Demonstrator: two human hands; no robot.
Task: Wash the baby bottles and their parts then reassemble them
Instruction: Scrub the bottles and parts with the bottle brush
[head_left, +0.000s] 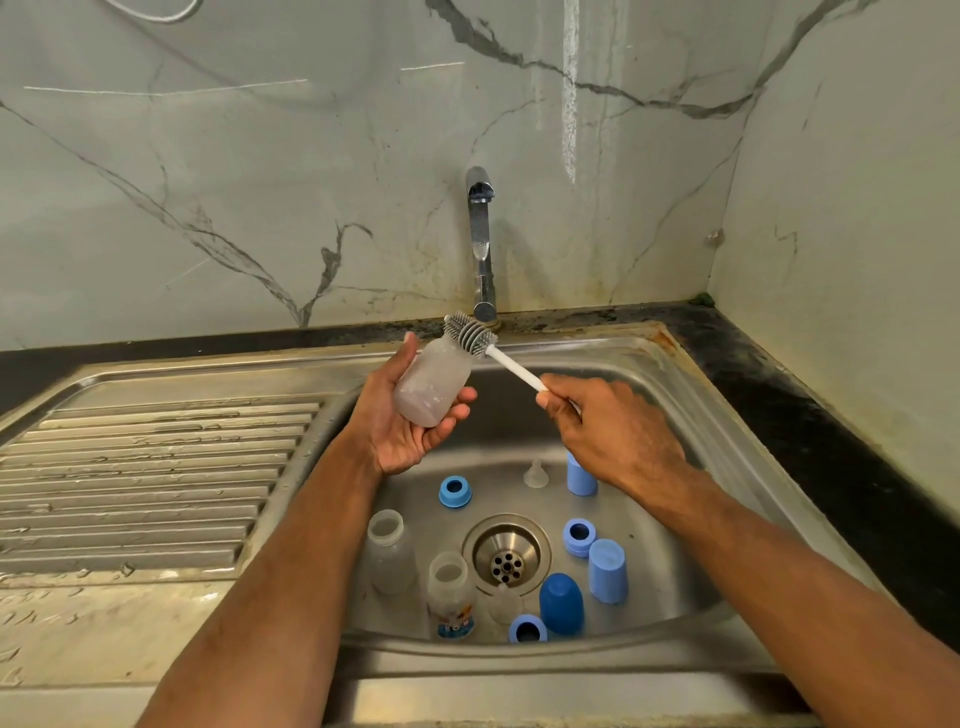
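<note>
Bottle (434, 384) in left hand (400, 421) (brush (470, 332) at mouth)

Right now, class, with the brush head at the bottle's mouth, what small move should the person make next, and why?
Probably push the brush down into the bottle. The left hand holds the bottle tilted over the sink, its mouth toward the grey bristles, which sit at the opening, not inside. The right hand grips the white handle, in line to slide in.

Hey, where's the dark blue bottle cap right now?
In the head view, the dark blue cap stands in the sink, right of the drain, between a blue ring and a light blue cap.
</note>
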